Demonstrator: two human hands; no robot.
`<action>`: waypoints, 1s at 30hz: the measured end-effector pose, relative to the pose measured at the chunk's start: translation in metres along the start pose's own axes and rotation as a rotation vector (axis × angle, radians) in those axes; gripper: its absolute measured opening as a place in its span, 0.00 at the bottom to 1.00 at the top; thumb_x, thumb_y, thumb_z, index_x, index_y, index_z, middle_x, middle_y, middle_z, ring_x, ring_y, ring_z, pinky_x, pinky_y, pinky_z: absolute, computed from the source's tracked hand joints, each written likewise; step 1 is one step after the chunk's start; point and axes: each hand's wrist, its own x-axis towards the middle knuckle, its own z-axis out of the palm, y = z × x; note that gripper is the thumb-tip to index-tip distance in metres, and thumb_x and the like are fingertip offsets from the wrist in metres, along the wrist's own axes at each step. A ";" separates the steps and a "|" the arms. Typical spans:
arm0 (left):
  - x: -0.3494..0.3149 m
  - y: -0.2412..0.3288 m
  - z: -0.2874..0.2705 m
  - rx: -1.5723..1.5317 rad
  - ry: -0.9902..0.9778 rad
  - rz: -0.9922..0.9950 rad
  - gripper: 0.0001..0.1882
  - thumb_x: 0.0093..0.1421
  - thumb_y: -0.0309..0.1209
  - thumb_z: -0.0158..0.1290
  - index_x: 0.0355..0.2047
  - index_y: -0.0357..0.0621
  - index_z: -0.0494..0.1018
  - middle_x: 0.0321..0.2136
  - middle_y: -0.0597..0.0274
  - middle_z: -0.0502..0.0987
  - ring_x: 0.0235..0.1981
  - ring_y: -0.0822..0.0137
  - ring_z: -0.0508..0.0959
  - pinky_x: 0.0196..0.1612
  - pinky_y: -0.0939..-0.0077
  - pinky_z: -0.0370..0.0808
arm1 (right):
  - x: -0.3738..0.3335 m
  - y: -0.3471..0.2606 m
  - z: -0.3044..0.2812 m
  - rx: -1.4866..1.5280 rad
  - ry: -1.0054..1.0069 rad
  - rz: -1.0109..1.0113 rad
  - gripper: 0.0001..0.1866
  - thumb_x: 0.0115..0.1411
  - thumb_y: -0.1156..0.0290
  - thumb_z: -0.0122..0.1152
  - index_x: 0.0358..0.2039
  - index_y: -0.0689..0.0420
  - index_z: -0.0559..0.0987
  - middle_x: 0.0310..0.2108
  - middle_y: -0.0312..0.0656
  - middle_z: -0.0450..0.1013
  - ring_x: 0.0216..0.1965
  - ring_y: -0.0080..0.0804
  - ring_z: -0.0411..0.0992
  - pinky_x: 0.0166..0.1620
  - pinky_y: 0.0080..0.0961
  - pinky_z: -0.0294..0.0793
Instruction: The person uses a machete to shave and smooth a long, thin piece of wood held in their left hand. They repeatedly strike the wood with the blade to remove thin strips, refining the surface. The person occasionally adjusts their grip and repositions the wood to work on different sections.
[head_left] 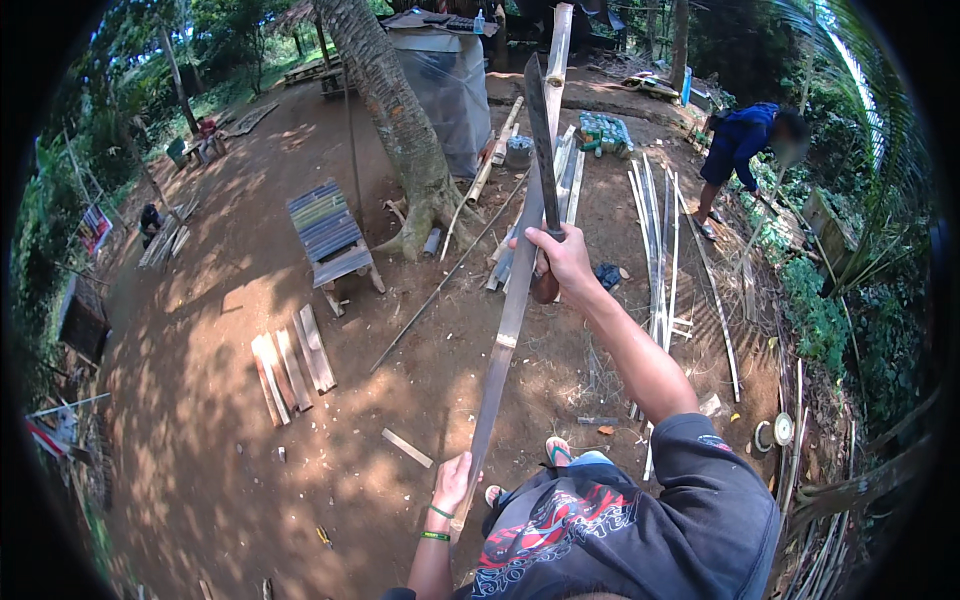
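Note:
A long split bamboo strip (492,390) slants up from beside my body toward the far side of the yard. My left hand (455,484) is closed round the strip near its lower end, with two bands on the wrist. Farther up, my right hand (563,258) grips a machete (543,130) by its brown handle. The machete's dark blade points upward, overlapping the strip's upper part from this view. I cannot tell whether the blade touches the bamboo. Beneath both hands is bare earth, and my sandalled feet show below the strip.
Several flat slats (288,366) lie on the ground at left, near a low bamboo chair (330,232). A leaning tree trunk (385,110) stands behind. Long bamboo poles (655,240) lie at right, where a person in blue (745,145) bends over. A yellow-handled tool (324,537) lies lower left.

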 end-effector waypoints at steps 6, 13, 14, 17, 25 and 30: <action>0.054 0.132 0.031 0.023 0.222 0.395 0.30 0.72 0.55 0.37 0.38 0.38 0.74 0.22 0.64 0.76 0.25 0.72 0.75 0.31 0.72 0.72 | -0.007 -0.010 0.000 -0.137 0.037 -0.054 0.10 0.62 0.67 0.62 0.29 0.60 0.76 0.26 0.41 0.81 0.15 0.14 0.63 0.18 0.18 0.60; 0.071 0.163 0.051 -0.087 0.130 0.230 0.25 0.72 0.52 0.40 0.24 0.48 0.64 0.12 0.75 0.62 0.13 0.82 0.62 0.17 0.83 0.58 | -0.038 -0.015 -0.015 -0.684 0.073 -0.275 0.13 0.60 0.64 0.66 0.27 0.62 0.78 0.12 0.30 0.64 0.15 0.16 0.60 0.19 0.24 0.56; 0.075 0.160 0.052 -0.091 0.132 0.238 0.25 0.72 0.52 0.40 0.24 0.48 0.64 0.12 0.75 0.62 0.13 0.81 0.61 0.17 0.82 0.58 | -0.054 -0.014 -0.018 -0.780 0.052 -0.298 0.14 0.59 0.64 0.66 0.26 0.62 0.77 0.11 0.32 0.64 0.15 0.17 0.60 0.19 0.26 0.57; 0.083 0.157 0.056 -0.095 0.133 0.265 0.26 0.73 0.51 0.39 0.21 0.48 0.64 0.12 0.76 0.61 0.13 0.81 0.60 0.18 0.79 0.57 | -0.113 0.018 -0.025 -0.931 -0.082 -0.312 0.14 0.54 0.64 0.67 0.23 0.59 0.73 0.13 0.46 0.68 0.15 0.45 0.71 0.21 0.37 0.66; 0.091 0.159 0.056 0.054 0.131 0.226 0.32 0.74 0.52 0.34 0.16 0.45 0.61 0.12 0.72 0.58 0.16 0.74 0.59 0.21 0.71 0.57 | -0.146 0.065 -0.028 -1.145 -0.289 -0.434 0.13 0.42 0.65 0.66 0.25 0.55 0.72 0.22 0.42 0.74 0.26 0.45 0.76 0.29 0.42 0.75; 0.093 0.142 0.050 0.105 0.140 0.219 0.34 0.73 0.55 0.30 0.15 0.47 0.57 0.12 0.72 0.56 0.16 0.75 0.57 0.21 0.71 0.55 | -0.082 0.038 -0.066 -1.164 0.171 -0.301 0.09 0.49 0.67 0.63 0.21 0.58 0.76 0.15 0.51 0.72 0.20 0.51 0.75 0.27 0.46 0.73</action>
